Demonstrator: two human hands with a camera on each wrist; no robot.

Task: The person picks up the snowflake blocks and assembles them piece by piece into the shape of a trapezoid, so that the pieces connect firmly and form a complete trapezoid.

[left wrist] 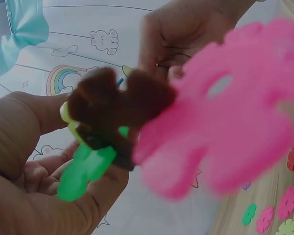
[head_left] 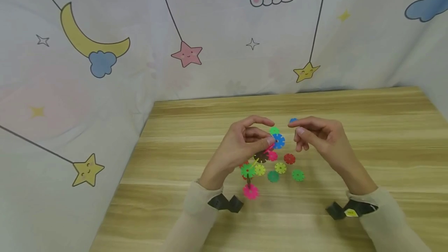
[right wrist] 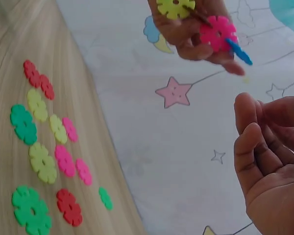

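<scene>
My left hand (head_left: 246, 139) holds a linked chain of notched plastic discs between thumb and fingers, raised over the table. A blue disc (head_left: 279, 141) sits at its upper end, slotted to a pink disc (right wrist: 218, 33). Farther along come a brown disc (left wrist: 115, 107), a yellow disc (right wrist: 174, 8) and a green disc (head_left: 247, 170). Another pink disc (head_left: 251, 191) hangs at the lower end. To the right of the chain, apart from it, is my right hand (head_left: 320, 133). Its fingers are loosely bent, and no disc shows between them in the right wrist view.
Several loose discs lie on the wooden table (head_left: 385, 147) below the hands, among them a red disc (head_left: 289, 159), a yellow disc (head_left: 280, 168) and a teal disc (head_left: 273, 176). A patterned white cloth (head_left: 224, 69) hangs behind the table.
</scene>
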